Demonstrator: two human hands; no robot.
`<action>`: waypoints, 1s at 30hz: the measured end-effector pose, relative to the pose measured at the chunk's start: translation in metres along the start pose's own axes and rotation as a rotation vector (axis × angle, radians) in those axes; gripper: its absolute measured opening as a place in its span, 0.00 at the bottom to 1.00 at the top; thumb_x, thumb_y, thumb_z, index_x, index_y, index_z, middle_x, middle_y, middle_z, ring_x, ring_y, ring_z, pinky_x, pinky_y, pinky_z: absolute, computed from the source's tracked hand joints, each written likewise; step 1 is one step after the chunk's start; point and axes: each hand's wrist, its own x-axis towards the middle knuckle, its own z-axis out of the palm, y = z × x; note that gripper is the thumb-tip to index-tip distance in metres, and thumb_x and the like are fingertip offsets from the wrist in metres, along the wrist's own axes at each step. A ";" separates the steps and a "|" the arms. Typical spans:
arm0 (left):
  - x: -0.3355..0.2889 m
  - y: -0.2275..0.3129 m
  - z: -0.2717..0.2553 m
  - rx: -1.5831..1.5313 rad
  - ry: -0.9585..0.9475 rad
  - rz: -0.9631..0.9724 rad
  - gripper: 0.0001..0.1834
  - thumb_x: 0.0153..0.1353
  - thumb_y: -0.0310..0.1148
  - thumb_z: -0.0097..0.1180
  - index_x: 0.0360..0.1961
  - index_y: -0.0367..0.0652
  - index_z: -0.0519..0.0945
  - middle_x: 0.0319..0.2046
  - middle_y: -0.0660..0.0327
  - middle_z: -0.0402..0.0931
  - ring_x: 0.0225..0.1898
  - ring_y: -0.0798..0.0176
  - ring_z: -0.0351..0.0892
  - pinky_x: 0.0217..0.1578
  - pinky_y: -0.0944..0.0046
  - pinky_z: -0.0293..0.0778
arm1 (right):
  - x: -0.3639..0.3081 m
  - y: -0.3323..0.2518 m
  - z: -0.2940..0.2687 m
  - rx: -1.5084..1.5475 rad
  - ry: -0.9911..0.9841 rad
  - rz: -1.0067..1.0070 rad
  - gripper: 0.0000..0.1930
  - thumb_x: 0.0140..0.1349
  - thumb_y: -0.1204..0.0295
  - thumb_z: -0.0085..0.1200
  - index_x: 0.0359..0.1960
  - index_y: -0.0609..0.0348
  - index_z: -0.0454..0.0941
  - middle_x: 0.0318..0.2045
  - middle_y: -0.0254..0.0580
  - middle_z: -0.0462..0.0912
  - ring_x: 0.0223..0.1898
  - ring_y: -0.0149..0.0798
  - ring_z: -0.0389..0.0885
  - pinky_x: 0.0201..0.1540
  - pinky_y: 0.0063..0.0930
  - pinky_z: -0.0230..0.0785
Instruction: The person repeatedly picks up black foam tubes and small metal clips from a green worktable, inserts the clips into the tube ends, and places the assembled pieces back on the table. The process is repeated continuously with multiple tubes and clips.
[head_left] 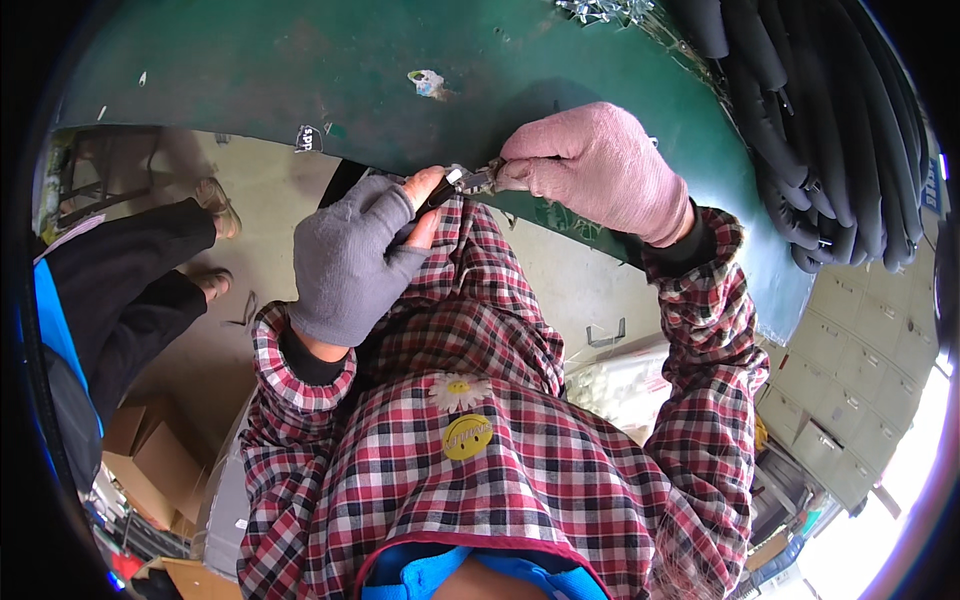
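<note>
My left hand (350,262), in a grey glove with bare thumb and fingertips, is closed on a dark rod-like piece (438,193) with a whitish end. From the right, my right hand (600,178), in a pink glove, pinches a small silvery metal piece (479,182). The metal piece meets the whitish end of the dark one. How the two are joined is too small to tell. Both hands are near the front edge of a green table (300,70), above my lap. My left palm hides the rest of the dark piece.
A heap of long black foam-like tubes (840,120) lies on the table's right side. Small shiny metal parts (610,10) are piled at the far edge. Another person's legs (140,255) show at left, near an open cardboard box (155,455). Pale lockers (860,370) stand at right.
</note>
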 end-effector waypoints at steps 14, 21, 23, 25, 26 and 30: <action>-0.001 -0.002 0.002 0.054 -0.010 0.083 0.20 0.60 0.35 0.66 0.55 0.49 0.84 0.31 0.61 0.79 0.26 0.57 0.81 0.26 0.59 0.76 | 0.016 0.000 -0.011 -0.043 -0.211 0.009 0.10 0.64 0.62 0.63 0.37 0.55 0.87 0.26 0.41 0.83 0.28 0.40 0.81 0.35 0.31 0.74; -0.002 -0.002 0.002 0.049 -0.021 0.097 0.21 0.60 0.32 0.66 0.56 0.48 0.84 0.31 0.58 0.78 0.25 0.56 0.80 0.26 0.59 0.75 | 0.028 -0.021 -0.017 -0.286 -0.354 0.097 0.16 0.65 0.51 0.58 0.42 0.45 0.89 0.35 0.38 0.87 0.39 0.45 0.86 0.45 0.36 0.78; -0.002 -0.001 0.001 0.044 -0.031 0.103 0.22 0.59 0.30 0.67 0.56 0.48 0.83 0.30 0.58 0.78 0.24 0.56 0.79 0.26 0.59 0.73 | 0.027 -0.021 -0.010 -0.272 -0.282 0.053 0.14 0.63 0.55 0.62 0.38 0.50 0.88 0.31 0.41 0.86 0.35 0.47 0.84 0.41 0.36 0.77; 0.000 -0.002 0.000 0.035 -0.050 0.097 0.21 0.59 0.31 0.67 0.56 0.48 0.84 0.30 0.58 0.78 0.23 0.56 0.78 0.25 0.60 0.72 | 0.029 -0.019 -0.005 -0.270 -0.243 0.007 0.13 0.62 0.56 0.63 0.36 0.52 0.88 0.30 0.42 0.86 0.34 0.48 0.84 0.40 0.36 0.77; 0.000 -0.002 -0.001 0.030 -0.050 0.081 0.20 0.60 0.33 0.66 0.55 0.48 0.84 0.31 0.59 0.79 0.25 0.56 0.79 0.26 0.60 0.74 | 0.029 -0.018 -0.005 -0.272 -0.236 -0.017 0.14 0.62 0.56 0.63 0.36 0.52 0.88 0.30 0.43 0.86 0.34 0.48 0.84 0.40 0.36 0.78; 0.000 -0.001 0.000 0.033 -0.029 0.079 0.17 0.62 0.37 0.65 0.53 0.49 0.85 0.34 0.59 0.82 0.28 0.55 0.83 0.28 0.59 0.77 | 0.026 -0.009 -0.003 -0.262 -0.159 -0.142 0.13 0.63 0.56 0.63 0.36 0.51 0.88 0.31 0.44 0.86 0.35 0.49 0.85 0.41 0.36 0.78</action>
